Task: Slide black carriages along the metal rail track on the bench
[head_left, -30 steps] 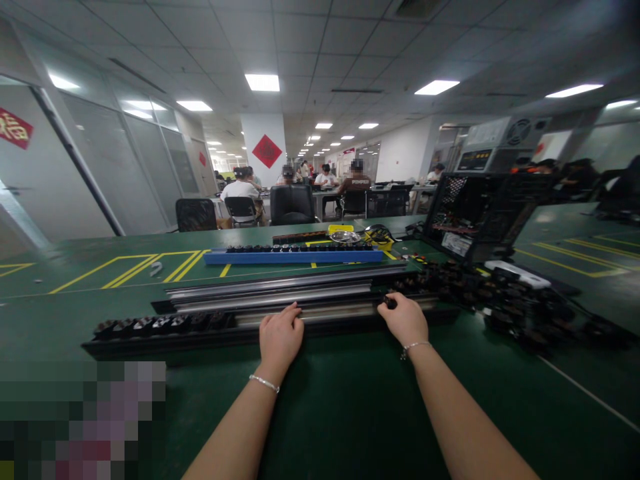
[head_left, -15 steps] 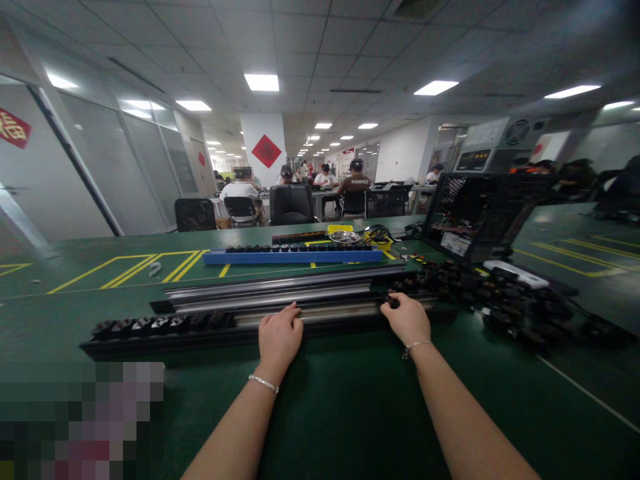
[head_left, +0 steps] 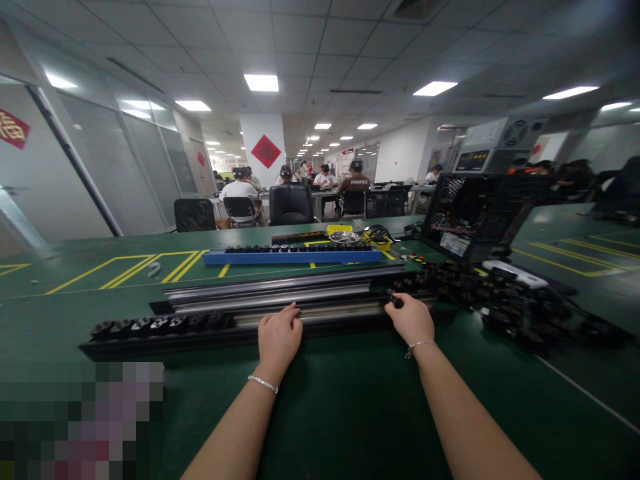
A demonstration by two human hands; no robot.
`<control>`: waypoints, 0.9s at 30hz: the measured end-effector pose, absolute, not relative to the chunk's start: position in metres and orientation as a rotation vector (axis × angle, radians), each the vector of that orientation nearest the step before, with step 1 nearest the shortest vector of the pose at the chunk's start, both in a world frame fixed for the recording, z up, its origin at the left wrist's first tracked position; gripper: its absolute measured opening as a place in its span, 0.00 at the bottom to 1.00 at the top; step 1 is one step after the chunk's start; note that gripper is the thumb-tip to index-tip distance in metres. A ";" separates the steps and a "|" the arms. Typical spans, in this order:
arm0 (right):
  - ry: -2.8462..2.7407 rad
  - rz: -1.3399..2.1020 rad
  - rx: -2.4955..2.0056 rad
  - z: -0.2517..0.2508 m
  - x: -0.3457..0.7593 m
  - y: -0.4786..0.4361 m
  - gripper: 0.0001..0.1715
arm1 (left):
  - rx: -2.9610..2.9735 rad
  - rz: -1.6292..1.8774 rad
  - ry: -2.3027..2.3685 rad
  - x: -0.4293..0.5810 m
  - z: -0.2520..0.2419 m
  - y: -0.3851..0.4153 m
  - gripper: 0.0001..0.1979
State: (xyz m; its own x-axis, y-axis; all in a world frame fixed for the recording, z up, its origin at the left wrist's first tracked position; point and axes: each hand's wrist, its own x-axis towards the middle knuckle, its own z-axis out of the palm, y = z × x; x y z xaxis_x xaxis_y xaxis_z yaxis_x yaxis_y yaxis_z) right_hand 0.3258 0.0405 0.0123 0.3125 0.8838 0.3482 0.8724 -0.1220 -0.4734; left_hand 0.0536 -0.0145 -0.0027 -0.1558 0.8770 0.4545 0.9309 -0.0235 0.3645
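A long black rail [head_left: 340, 311] with a bright metal channel lies across the bench in front of me. Several small black roller-like pieces [head_left: 159, 323] sit in a row in its left end. My left hand [head_left: 280, 335] is closed over the rail's near edge around its middle, fingers bent onto the channel. Toward the rail's right end, my right hand [head_left: 411, 319] pinches a small dark piece [head_left: 396, 301] at the channel; the fingers partly hide it.
Behind the rail lie more metal-channelled rails [head_left: 270, 296] and a blue rail [head_left: 295, 257] filled with black pieces. A heap of black parts [head_left: 520, 310] is at the right, near an opened computer case [head_left: 480, 217]. A metal dish [head_left: 345, 237] stands farther back. People sit at distant tables.
My right hand has shifted slightly right along the rail with the small dark piece. My left hand stays in place.
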 end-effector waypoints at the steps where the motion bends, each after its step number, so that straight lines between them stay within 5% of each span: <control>1: -1.549 0.021 -1.977 0.012 0.326 0.040 0.23 | -1.982 -0.918 -2.138 0.054 -0.002 -0.015 0.17; 27: -1.616 -0.068 -2.006 0.011 0.337 0.041 0.22 | -1.982 -0.916 -2.135 0.054 -0.001 -0.016 0.17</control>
State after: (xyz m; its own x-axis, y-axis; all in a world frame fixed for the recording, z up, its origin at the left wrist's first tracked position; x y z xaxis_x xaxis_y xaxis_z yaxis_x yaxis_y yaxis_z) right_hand 0.3371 0.0407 0.0107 0.2735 0.8864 0.3735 0.9145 -0.1193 -0.3866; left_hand 0.0537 -0.0159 -0.0011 -0.1554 0.8794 0.4501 0.9322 -0.0203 0.3615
